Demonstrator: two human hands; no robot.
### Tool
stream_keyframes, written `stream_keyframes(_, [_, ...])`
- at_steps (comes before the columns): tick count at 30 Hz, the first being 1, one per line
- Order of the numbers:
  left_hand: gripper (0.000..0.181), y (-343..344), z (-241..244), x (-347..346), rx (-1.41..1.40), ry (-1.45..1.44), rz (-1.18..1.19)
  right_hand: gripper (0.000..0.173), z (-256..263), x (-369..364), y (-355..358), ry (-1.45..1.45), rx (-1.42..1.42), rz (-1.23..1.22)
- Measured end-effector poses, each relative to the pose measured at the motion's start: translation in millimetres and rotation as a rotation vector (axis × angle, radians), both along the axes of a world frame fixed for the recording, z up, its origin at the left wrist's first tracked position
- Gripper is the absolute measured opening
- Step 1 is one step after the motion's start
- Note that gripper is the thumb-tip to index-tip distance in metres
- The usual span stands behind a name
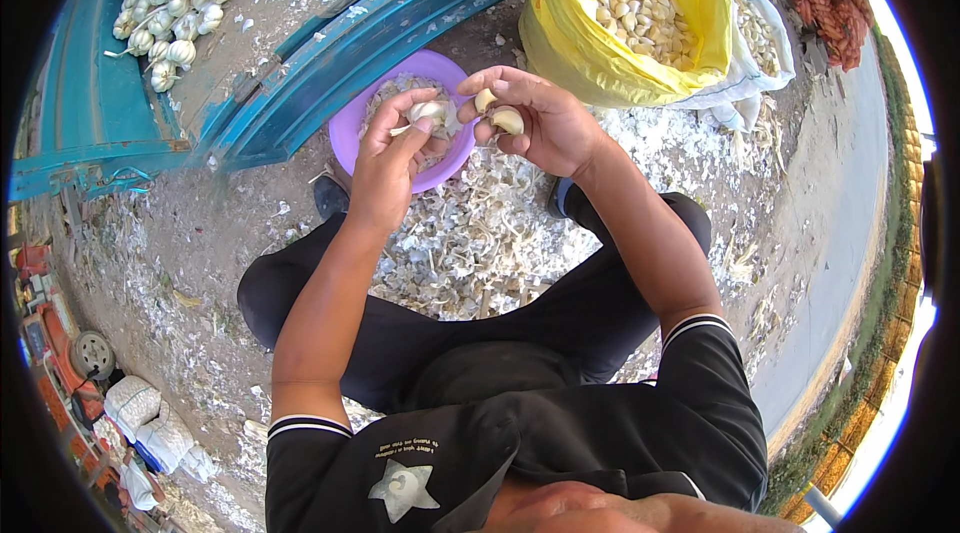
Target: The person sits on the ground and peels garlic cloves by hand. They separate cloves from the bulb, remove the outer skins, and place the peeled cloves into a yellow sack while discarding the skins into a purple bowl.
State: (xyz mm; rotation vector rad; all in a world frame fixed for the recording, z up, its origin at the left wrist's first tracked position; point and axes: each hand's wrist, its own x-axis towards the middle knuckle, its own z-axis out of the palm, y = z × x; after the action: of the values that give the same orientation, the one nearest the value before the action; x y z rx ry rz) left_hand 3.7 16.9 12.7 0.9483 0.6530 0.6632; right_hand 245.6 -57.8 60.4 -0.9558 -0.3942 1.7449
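Between the thumb and fingers of my left hand (390, 165) is a partly broken garlic bulb (429, 111) with white papery skin. My right hand (551, 116) holds two loose garlic cloves, one (507, 120) against the lower fingers and a smaller one (485, 99) by the fingertips. Both hands are raised close together above a purple plastic basin (347, 124), which has garlic skins in it. My left hand hides part of the basin.
A yellow sack (555, 56) of separated cloves stands at upper right, beside a white woven sack (780, 56) of cloves. Whole garlic bulbs (180, 0) lie piled at upper left, near a blue metal panel (330, 60). Garlic skins (480, 233) litter the ground between my legs.
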Motion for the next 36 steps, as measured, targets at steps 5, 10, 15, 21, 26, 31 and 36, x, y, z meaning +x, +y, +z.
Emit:
stream_keyframes(5, [0.037, -1, 1, 5, 0.026, 0.025, 0.033, 0.021, -22, -9, -8, -0.012, 0.070, 0.096])
stream_keyframes(10, [0.032, -2, -1, 6, -0.060, -0.062, 0.034, 0.018, -13, -36, -11, -0.370, 0.143, 0.116])
stream_keyframes(15, [0.037, -2, -2, 8, 0.087, 0.032, 0.066, 0.026, -8, -46, -11, -0.658, 0.180, 0.020])
stream_keyframes(21, [0.055, 3, 6, 0, 1.068, 0.512, 0.109, 0.032, -4, -35, -5, -0.554, 0.021, -0.020])
stream_keyframes(26, [0.058, -6, 7, -3, 1.223, 0.499, 0.039, 0.033, -22, -23, -5, -0.298, -0.027, -0.015])
stream_keyframes(31, [0.058, -11, 15, 1, 1.195, 0.446, 0.019, 0.028, -37, -24, -9, -0.295, 0.009, -0.032])
stream_keyframes(36, [0.049, -8, 20, -3, 1.056, 0.505, 0.018, 0.019, -30, -25, -2, -0.291, -0.044, -0.026])
